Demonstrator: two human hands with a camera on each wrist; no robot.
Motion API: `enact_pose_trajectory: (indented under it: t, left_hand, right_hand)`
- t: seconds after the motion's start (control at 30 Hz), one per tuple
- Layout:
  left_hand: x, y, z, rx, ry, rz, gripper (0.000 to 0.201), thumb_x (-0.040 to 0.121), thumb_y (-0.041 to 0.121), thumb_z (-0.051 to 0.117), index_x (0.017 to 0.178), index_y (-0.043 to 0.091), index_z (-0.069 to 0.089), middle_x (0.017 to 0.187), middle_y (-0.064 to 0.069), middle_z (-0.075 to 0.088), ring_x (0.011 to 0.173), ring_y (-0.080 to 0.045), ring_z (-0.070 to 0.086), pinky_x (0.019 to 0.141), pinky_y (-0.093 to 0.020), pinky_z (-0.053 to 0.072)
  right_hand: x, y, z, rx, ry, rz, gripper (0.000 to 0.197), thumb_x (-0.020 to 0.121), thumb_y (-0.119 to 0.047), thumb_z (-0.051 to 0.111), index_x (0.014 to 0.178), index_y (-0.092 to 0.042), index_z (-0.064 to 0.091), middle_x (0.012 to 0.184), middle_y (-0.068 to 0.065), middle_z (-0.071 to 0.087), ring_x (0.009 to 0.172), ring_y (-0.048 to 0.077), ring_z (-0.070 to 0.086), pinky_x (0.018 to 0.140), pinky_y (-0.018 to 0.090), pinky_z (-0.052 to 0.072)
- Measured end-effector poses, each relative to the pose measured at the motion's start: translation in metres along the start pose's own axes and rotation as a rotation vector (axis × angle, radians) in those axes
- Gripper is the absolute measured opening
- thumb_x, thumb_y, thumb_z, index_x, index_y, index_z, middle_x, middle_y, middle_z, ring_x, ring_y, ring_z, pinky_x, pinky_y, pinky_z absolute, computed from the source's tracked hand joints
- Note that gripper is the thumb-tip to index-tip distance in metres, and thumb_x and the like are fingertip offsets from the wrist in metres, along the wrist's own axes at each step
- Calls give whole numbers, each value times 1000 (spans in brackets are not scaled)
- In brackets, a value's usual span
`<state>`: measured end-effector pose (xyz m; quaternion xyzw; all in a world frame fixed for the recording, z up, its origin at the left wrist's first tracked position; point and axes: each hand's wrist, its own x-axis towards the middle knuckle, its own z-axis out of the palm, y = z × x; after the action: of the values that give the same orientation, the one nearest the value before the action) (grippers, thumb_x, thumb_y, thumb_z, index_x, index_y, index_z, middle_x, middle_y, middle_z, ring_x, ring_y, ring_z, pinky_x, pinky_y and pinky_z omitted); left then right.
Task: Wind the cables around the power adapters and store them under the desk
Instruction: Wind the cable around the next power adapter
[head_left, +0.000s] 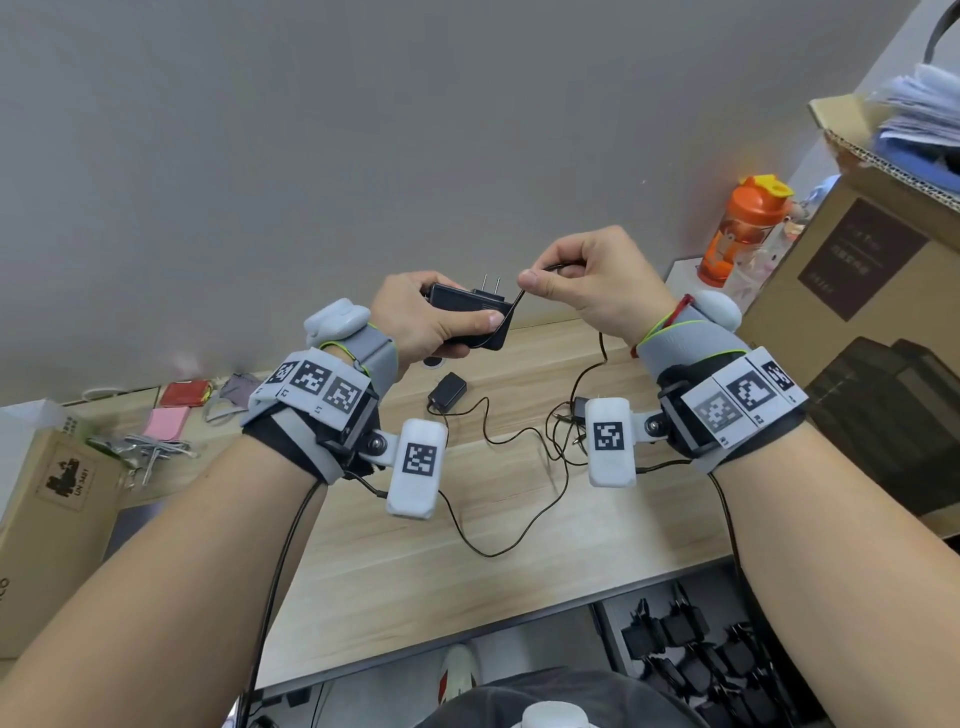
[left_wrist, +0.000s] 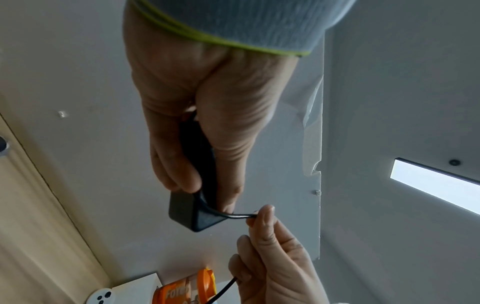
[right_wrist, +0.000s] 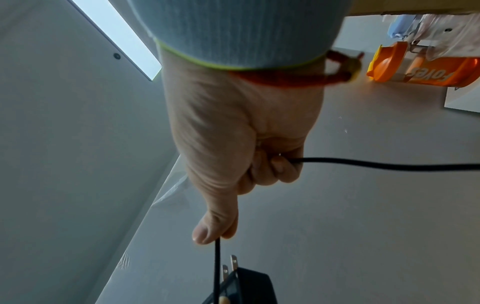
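My left hand (head_left: 441, 322) grips a black power adapter (head_left: 470, 317) above the wooden desk (head_left: 374, 545), its two metal prongs (head_left: 492, 285) pointing up. My right hand (head_left: 576, 283) pinches the adapter's thin black cable (head_left: 519, 301) between thumb and forefinger just right of the adapter, the cable taut over its end. In the left wrist view the adapter (left_wrist: 192, 214) shows below my thumb. In the right wrist view the cable (right_wrist: 217, 265) runs from my thumb down to the adapter (right_wrist: 244, 288). The slack cable (head_left: 566, 499) trails onto the desk.
A second black adapter (head_left: 447, 392) and a third adapter (head_left: 579, 410) lie on the desk with tangled cables. Several adapters (head_left: 691, 654) sit in a bin under the desk. An orange bottle (head_left: 737, 228) and cardboard boxes (head_left: 852, 249) stand right; another box (head_left: 52, 519) left.
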<state>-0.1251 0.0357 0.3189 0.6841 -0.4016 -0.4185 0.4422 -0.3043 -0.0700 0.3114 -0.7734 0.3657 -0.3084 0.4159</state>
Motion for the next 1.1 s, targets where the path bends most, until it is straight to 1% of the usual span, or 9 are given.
enact_pose_trajectory:
  t: [0.17,0.3,0.47,0.57,0.63,0.7,0.77,0.9,1.1]
  left_hand:
    - [-5,4,3,17,-68,24,50,42,32,96,80,16,67,73,-4,74,74,-41,73,82,-72,49]
    - [-7,7,4,42,-99,73,41,53,24,95,82,17,67,74,-2,73,75,-37,73,79,-72,50]
    - [-5,8,4,-2,-134,101,55,41,37,94,84,18,67,83,-10,74,68,-39,72,78,-78,44]
    - [-5,10,6,-31,-122,116,48,44,37,94,80,22,67,76,-3,73,65,-34,70,77,-78,42]
    - [-4,10,7,-52,-94,116,41,50,32,95,78,24,66,75,0,71,67,-30,70,76,-71,49]
    - [0,10,8,-121,-73,119,32,64,17,91,81,19,64,79,-3,67,65,-23,68,65,-43,60]
    - [3,11,10,-229,-27,122,27,71,8,85,82,15,62,83,-5,63,60,-17,66,55,-25,56]
    - [15,10,7,-281,93,133,30,70,10,87,88,12,63,93,-7,62,65,-15,67,57,-24,55]
    - [22,-9,-2,-112,146,128,37,68,7,88,96,3,64,91,-10,66,61,-13,67,53,-24,56]
  right_hand:
    - [1,-2,2,-9,20,-17,24,76,-44,80,66,-26,68,58,7,54,60,16,40,65,28,39]
    - [5,-3,2,23,16,-42,23,74,-46,80,68,-26,70,63,12,56,62,18,44,69,31,45]
    - [1,-2,4,115,-13,-21,22,94,-19,66,72,-14,65,47,-17,52,46,-1,43,54,9,36]
    - [-4,7,14,165,-25,19,27,98,-24,59,77,-9,65,46,-16,45,46,2,35,49,16,31]
    - [-6,12,22,209,-13,77,32,101,-28,54,82,-4,64,51,-12,38,49,9,29,48,24,26]
    - [-9,14,31,246,-10,120,39,102,-26,50,85,7,61,55,-4,36,50,11,28,47,24,23]
    - [-14,16,41,222,-61,120,35,103,-23,49,82,0,63,53,-5,38,45,7,31,44,17,25]
    - [-30,11,56,116,-244,71,29,103,-21,48,97,-7,72,43,-13,40,41,3,34,48,14,28]
    - [-26,-3,39,-6,-142,3,26,97,-27,61,84,-11,77,42,-15,42,46,1,39,53,16,28]
